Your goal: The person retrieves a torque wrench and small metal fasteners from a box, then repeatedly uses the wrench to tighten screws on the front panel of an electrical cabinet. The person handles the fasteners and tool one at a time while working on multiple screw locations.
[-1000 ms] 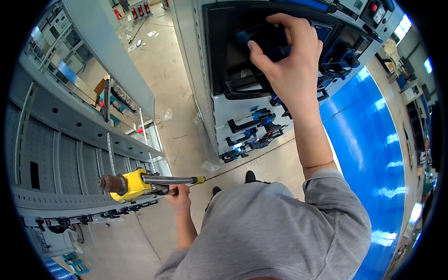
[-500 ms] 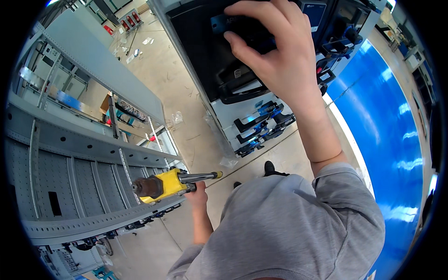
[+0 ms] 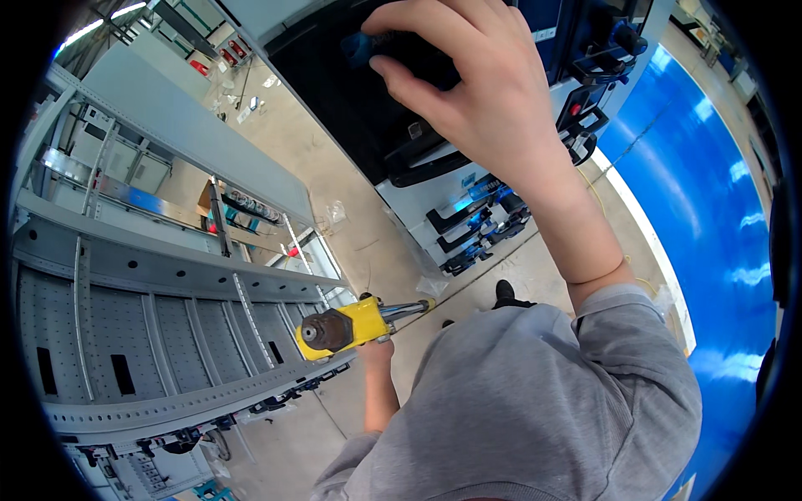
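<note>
The right hand (image 3: 484,100) reaches up at twelve o'clock, its fingers (image 3: 409,83) curled down over the top of a black panel (image 3: 351,117) on the front of a grey cabinet (image 3: 418,209). They appear to press or grip a small blue part (image 3: 361,46) there. The left hand (image 3: 376,351) hangs low near seven o'clock, wrapped around a yellow power tool (image 3: 347,327) that points away from the cabinet. The step looks like steadying or seating the panel by hand, with the tool idle. A next move would likely call for raising the tool to the panel. The right fingertips are hidden behind the panel edge, so the grip is unclear. The left fingers sit mostly behind the tool.
</note>
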The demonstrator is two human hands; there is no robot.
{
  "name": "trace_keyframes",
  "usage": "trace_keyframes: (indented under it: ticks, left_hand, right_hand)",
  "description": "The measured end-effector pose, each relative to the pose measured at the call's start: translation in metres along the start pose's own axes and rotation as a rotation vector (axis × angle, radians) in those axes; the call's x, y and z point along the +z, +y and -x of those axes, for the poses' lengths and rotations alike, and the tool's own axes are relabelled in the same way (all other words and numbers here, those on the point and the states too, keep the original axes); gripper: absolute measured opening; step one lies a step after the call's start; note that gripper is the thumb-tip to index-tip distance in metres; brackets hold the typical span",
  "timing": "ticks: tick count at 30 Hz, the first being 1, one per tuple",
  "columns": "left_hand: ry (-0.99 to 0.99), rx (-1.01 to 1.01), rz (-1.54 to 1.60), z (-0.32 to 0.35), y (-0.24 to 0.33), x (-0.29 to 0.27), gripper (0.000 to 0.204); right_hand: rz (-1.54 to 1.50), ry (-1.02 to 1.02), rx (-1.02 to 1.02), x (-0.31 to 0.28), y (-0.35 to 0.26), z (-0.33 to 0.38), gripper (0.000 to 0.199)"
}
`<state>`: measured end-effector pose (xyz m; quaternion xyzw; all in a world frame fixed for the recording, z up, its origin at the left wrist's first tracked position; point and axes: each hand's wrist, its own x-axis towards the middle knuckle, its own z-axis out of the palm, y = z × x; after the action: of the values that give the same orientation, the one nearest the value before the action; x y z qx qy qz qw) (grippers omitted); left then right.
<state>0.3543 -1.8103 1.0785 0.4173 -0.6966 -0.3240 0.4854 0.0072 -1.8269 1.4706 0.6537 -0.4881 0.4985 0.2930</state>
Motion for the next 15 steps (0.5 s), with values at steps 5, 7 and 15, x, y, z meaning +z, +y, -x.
trace_keyframes:
  ticks: [5, 7, 15]
  left_hand:
    - [-0.02, 0.014, -0.138, 0.002, 0.029, 0.002, 0.015]
    - [0.0, -0.047, -0.085, 0.009, 0.029, 0.003, 0.013]
    - [0.037, -0.232, 0.251, 0.019, 0.052, 0.008, 0.031]
  right_hand:
    - [0.026, -0.053, 0.046, -0.005, -0.006, -0.003, 0.026]
    - [0.036, -0.057, 0.042, -0.008, -0.009, -0.004, 0.026]
    - [0.021, -0.002, 0.0, -0.008, -0.006, 0.003, 0.024]
